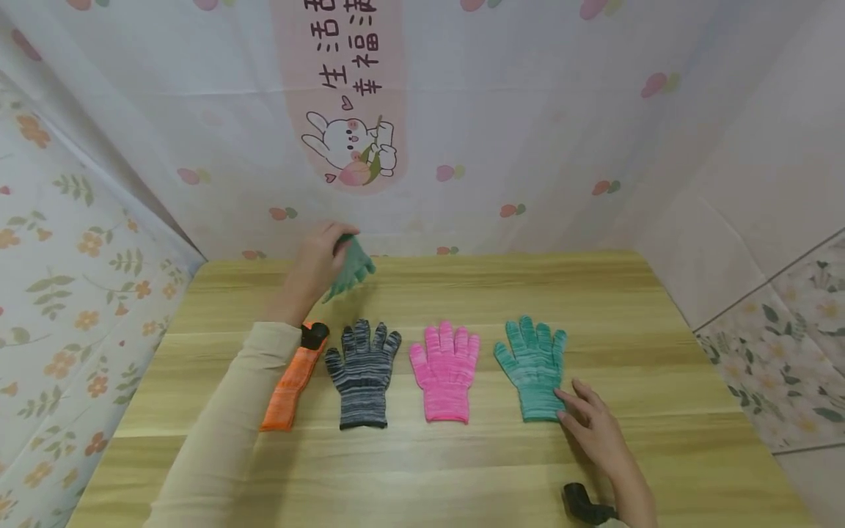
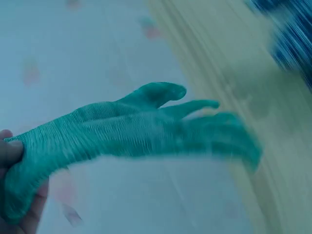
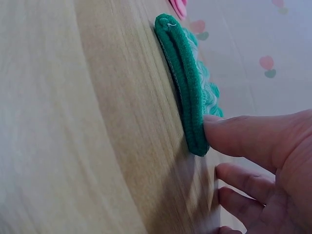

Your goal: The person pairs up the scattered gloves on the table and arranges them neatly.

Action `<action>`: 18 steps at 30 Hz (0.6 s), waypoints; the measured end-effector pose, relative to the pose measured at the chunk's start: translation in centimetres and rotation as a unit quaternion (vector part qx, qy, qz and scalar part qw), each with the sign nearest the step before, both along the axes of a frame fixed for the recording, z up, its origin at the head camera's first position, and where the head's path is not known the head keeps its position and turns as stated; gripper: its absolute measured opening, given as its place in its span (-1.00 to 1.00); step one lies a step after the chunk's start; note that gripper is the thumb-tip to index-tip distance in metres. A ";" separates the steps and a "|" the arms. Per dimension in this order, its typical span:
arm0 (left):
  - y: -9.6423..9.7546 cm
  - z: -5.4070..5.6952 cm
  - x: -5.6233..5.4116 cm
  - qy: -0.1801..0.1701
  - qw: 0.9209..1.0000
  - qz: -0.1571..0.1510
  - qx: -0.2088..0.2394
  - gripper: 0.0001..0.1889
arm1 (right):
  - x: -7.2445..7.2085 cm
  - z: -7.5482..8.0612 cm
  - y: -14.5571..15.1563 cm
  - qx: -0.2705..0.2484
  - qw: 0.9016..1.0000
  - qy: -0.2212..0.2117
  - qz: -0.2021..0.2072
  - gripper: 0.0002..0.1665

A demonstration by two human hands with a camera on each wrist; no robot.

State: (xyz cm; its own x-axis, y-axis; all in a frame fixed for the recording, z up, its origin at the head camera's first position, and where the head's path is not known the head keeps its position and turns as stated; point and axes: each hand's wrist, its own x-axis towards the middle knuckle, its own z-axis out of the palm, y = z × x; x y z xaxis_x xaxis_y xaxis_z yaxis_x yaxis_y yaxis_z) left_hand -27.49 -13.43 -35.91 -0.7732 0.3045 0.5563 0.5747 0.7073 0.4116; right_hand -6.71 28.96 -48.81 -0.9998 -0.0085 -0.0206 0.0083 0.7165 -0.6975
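Up near the back edge of the table, my left hand (image 1: 317, 260) grips a green knit glove (image 1: 354, 268) by its cuff. In the left wrist view this glove hangs out sideways, its fingers blurred. On the table lies a second green glove (image 1: 538, 374), flat, with its fingers pointing away from me. My right hand (image 1: 597, 433) is at the right side of its cuff; in the right wrist view the thumb (image 3: 239, 134) touches the cuff edge, and the other fingers are loosely bent near the tabletop.
Left of the flat green glove lie a pink glove (image 1: 447, 374) and a black-and-grey striped glove (image 1: 363, 378). An orange glove (image 1: 290, 389) is partly hidden by the left arm. A printed cloth (image 1: 462, 132) hangs behind the wooden table (image 1: 429, 477).
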 end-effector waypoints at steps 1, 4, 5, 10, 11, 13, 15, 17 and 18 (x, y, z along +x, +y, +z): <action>1.1 0.2 0.1 0.004 1.000 -0.013 0.000 -0.78 | 0.0 0.0 0.0 0.000 1.000 0.003 0.000 -0.57; 4.6 0.5 0.6 0.008 0.999 -0.040 -0.008 -0.79 | -0.1 0.0 0.0 0.000 1.000 0.004 0.001 -0.57; 5.7 0.6 0.8 0.010 0.999 -0.050 -0.011 -0.80 | -0.1 0.0 0.0 -0.001 1.000 0.004 0.001 -0.57; 11.4 0.6 2.0 -0.027 0.994 -0.098 -0.033 -0.76 | -0.1 0.1 0.1 -0.002 1.000 0.003 0.000 -0.57; 12.5 0.7 2.2 -0.045 0.992 -0.108 -0.041 -0.74 | -0.1 0.1 0.0 -0.002 1.000 0.005 0.001 -0.57; 14.4 0.9 2.6 -0.092 0.987 -0.119 -0.062 -0.67 | -0.1 0.1 0.0 -0.005 1.000 0.009 0.002 -0.58; 16.0 1.3 3.0 -0.138 0.979 -0.127 -0.082 -0.58 | -0.1 0.1 0.1 -0.008 1.000 0.009 0.002 -0.58; 17.5 1.6 3.4 -0.175 0.971 -0.130 -0.099 -0.47 | -0.1 0.1 0.1 -0.009 1.000 0.010 0.002 -0.58; 18.2 1.7 3.5 -0.188 0.968 -0.132 -0.102 -0.43 | -0.1 0.1 0.2 -0.011 1.000 0.008 0.001 -0.58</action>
